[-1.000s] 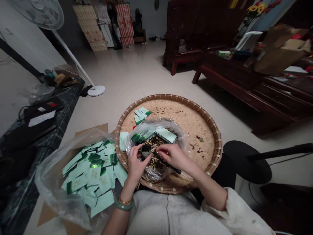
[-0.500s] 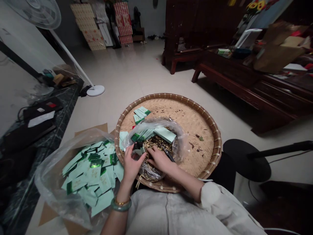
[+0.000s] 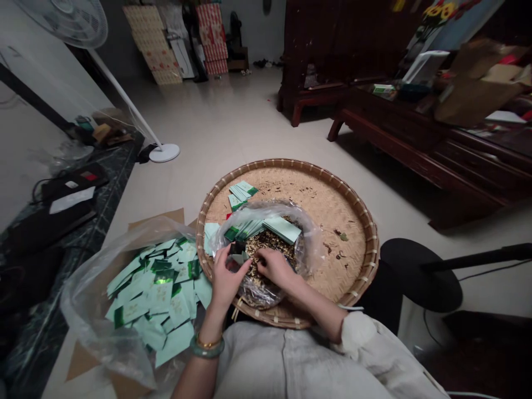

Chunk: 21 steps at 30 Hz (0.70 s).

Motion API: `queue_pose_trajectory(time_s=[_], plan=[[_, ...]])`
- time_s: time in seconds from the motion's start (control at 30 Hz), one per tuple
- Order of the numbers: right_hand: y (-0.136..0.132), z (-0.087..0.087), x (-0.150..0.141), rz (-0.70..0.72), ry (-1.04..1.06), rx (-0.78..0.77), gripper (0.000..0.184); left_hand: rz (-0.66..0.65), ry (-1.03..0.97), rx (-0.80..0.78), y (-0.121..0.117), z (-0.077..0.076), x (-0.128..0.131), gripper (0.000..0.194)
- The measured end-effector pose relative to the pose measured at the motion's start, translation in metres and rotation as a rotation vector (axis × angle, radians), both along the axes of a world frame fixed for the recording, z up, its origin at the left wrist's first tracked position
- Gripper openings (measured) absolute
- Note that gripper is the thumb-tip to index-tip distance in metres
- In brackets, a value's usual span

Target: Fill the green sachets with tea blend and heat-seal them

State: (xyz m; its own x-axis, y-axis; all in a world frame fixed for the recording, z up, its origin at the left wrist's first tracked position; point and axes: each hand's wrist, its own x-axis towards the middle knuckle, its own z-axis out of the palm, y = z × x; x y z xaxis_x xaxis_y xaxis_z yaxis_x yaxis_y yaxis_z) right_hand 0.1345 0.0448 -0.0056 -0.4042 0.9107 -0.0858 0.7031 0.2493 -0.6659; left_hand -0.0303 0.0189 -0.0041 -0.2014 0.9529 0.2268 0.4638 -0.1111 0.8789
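Note:
My left hand (image 3: 226, 274) pinches a small pale green packet (image 3: 240, 258) between thumb and fingers, held up at the left side of a clear plastic bag (image 3: 310, 238). Loose dried bits (image 3: 270, 241), dark and yellowish like dried herb or tea, fill the bag. Over them, my right hand (image 3: 276, 270) is closed with its fingertips together, close to the packet; what they hold is too small to make out. A row of green packets (image 3: 282, 228) lies on the dried bits behind both hands. The bag rests in a round woven bamboo tray (image 3: 353, 221) close to my lap.
More green packets (image 3: 243, 191) lie at the tray's far left, and scattered dried pieces (image 3: 334, 249) at its right. Left of the tray, a large plastic bag (image 3: 89, 299) holds many green packets. A standing fan (image 3: 164, 153), a dark wooden table (image 3: 386, 133) and a black round base (image 3: 419, 274) stand around.
My right hand has drawn up slightly from the dried bits, its fingers now curled together. The dark tool beside it is now mostly hidden. My left hand still holds the packet.

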Motion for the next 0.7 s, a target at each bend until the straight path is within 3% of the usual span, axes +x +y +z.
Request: queue_pose_trajectory(time_s=[0.23, 0.37, 0.53, 0.7], plan=[[-0.001, 0.019, 0.028, -0.211, 0.439, -0.012, 0.024, -0.071, 0.083, 0.025, 0.0, 0.006, 0.006, 0.047], [-0.003, 0.046, 0.038, -0.262, 0.576, -0.001, 0.02, -0.132, 0.158, 0.064, 0.0, 0.013, 0.013, 0.047], [-0.006, 0.083, 0.035, -0.13, 0.532, 0.192, 0.017, -0.166, 0.176, 0.078, -0.002, 0.016, 0.021, 0.049], [-0.009, 0.088, 0.028, 0.012, 0.523, 0.209, 0.024, -0.173, 0.171, 0.086, -0.002, 0.015, 0.022, 0.049]])
